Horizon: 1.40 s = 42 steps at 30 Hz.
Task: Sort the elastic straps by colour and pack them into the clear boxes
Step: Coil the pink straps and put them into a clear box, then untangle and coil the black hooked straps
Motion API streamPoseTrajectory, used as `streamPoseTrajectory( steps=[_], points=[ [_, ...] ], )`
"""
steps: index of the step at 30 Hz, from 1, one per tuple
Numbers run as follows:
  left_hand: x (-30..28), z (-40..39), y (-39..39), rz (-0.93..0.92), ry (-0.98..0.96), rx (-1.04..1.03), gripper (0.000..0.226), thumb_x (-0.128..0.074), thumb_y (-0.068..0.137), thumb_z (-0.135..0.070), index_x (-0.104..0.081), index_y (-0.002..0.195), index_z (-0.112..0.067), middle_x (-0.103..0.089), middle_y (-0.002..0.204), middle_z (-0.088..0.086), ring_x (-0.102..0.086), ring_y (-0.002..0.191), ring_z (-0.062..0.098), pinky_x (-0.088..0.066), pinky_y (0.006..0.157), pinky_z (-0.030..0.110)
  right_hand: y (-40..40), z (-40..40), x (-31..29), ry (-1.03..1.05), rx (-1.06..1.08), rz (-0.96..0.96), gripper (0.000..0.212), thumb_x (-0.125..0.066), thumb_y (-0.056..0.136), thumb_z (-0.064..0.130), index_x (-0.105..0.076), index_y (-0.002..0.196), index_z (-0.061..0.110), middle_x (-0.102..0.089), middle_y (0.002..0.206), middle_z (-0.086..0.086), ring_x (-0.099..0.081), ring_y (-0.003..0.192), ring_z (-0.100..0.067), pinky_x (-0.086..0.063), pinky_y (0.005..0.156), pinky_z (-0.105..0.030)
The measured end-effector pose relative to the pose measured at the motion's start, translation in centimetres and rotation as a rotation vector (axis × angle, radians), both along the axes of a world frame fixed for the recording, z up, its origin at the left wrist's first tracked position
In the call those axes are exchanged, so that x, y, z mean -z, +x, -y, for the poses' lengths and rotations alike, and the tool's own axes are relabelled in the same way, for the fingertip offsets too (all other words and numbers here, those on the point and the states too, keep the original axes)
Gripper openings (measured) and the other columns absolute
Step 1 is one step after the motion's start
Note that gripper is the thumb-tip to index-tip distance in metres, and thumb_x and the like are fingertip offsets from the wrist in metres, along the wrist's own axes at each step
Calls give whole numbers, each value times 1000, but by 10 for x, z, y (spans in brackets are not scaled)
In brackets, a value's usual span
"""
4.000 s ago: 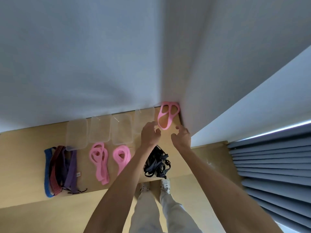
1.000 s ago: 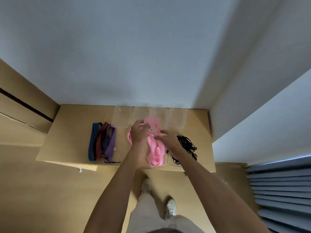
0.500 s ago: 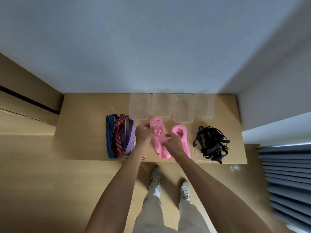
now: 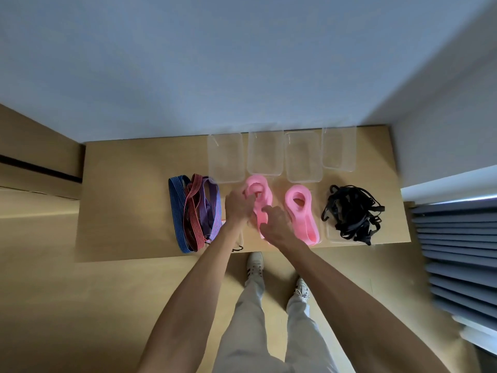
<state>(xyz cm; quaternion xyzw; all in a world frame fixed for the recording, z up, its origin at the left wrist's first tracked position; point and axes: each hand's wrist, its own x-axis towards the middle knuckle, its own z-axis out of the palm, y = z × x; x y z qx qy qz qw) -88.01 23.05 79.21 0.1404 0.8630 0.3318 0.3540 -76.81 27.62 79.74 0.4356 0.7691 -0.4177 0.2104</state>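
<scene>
Several clear boxes stand in a row at the back of a wooden table. In front of them lie a pink strap bundle, a second pink bundle, a black strap tangle and blue, red and purple striped straps. My left hand grips the upper loop of the left pink bundle. My right hand pinches the same bundle lower down. The bundle's lower part is hidden behind my hands.
A grey wall rises behind the table and a wall corner stands at the right. Blue pleated curtains hang at the right. A clear lid lies under the black tangle. My legs and white shoes are below the table's front edge.
The view has steadied over the table. Both hands stay on the left pink bundle; the pink strap once at the far right corner now lies among the bundles.
</scene>
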Motion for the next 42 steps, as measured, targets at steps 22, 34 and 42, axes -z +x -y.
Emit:
streamPoseTrajectory(
  steps=[22,34,42],
  points=[
    [-84,-89,100,-279,223,312,29,-58,92,-6,-67,120,-9,-65,122,8,-65,104,25,-51,92,36,100,-121,-102,428,396,-257,37,-52,87,1,-62,122,3,-62,122,-18,-62,105,-36,-50,81,-36],
    [-52,-167,193,-47,-62,343,42,-49,94,-4,-58,135,-8,-61,135,9,-60,117,22,-45,86,21,194,-203,-62,234,368,-91,48,-49,83,1,-57,130,11,-57,125,-13,-58,109,-32,-49,89,-37],
    [-25,-190,198,-128,-137,360,39,-51,93,-3,-59,131,-8,-65,125,11,-64,108,27,-54,91,38,198,-223,-35,195,299,-77,48,-48,85,0,-54,132,10,-55,129,-15,-55,113,-34,-49,94,-40]
  ],
)
